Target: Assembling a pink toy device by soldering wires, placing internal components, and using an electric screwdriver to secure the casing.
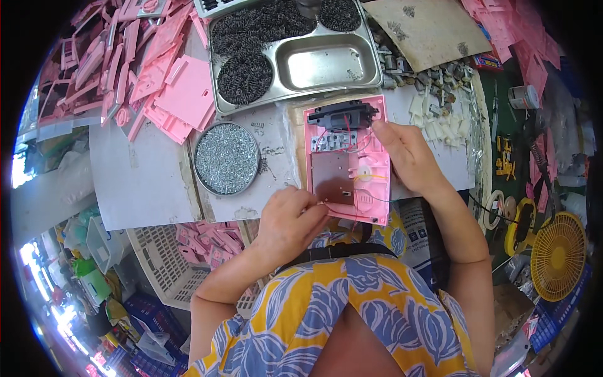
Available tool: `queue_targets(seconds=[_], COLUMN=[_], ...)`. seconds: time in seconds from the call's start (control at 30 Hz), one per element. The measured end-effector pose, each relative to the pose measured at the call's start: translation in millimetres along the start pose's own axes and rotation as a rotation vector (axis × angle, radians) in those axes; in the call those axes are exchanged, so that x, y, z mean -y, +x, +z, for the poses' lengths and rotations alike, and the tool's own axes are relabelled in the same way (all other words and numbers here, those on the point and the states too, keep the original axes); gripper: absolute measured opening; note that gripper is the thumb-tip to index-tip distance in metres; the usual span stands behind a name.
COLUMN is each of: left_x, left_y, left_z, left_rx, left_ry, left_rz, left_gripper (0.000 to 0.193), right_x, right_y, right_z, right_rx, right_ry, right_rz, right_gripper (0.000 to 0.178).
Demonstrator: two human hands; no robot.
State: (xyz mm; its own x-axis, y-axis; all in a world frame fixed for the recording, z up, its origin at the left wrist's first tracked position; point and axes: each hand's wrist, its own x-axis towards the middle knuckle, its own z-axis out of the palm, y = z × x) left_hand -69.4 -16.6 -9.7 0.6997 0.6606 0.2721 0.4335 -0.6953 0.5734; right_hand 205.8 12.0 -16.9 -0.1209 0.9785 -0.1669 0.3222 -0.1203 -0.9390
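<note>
A pink plastic housing [382, 188] lies open side up in front of me, at the table's near edge. Across its far end sits a black mechanism [342, 117] with a row of metal contacts [333, 142] below it. Thin red, yellow and green wires run through the inside. My right hand [411, 157] grips the housing's right wall, thumb by the black mechanism. At the near left corner, the fingers of my left hand [290, 220] are pinched together; a thin red wire runs close to the fingertips, but what they hold is hidden.
A steel compartment tray [295, 94] of black springs stands beyond the housing. Left of it are a round dish [227, 158] of small screws and a heap of pink plastic parts [182, 94]. Small metal and white pieces [440, 119] lie right, near a yellow fan [558, 256].
</note>
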Motion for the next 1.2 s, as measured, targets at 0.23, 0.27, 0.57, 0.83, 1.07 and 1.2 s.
queue_targets(seconds=[0.23, 0.27, 0.57, 0.83, 1.07, 1.2], left_x=[11.9, 9.8, -9.3, 16.6, 9.9, -5.0], left_y=[13.4, 11.9, 36.3, 53.2, 57.6, 66.4], left_z=[-10.9, -12.4, -18.7, -11.8, -0.3, 31.1], left_rx=[0.028, 0.076, 0.435, 0.511, 0.325, 0.216], left_ry=[-0.056, -0.038, 0.197, 0.042, 0.032, 0.045], left_rz=[0.083, 0.061, -0.010, 0.221, 0.102, 0.036], left_gripper=[0.029, 0.029, 0.024, 0.022, 0.035, 0.043], right_x=[44.0, 44.9, 57.2, 46.4, 38.7, 45.0], right_y=[-31.6, -37.1, -92.3, -89.3, -78.0, -73.0], right_z=[-9.3, -12.0, -76.8, -73.3, -63.6, -56.8], right_rx=[0.305, 0.330, 0.583, 0.574, 0.593, 0.486], right_ry=[0.335, 0.304, -0.097, -0.144, -0.048, -0.008], right_rz=[0.394, 0.384, 0.068, 0.008, -0.038, -0.032], right_gripper=[0.048, 0.057, 0.022, 0.009, 0.012, 0.013])
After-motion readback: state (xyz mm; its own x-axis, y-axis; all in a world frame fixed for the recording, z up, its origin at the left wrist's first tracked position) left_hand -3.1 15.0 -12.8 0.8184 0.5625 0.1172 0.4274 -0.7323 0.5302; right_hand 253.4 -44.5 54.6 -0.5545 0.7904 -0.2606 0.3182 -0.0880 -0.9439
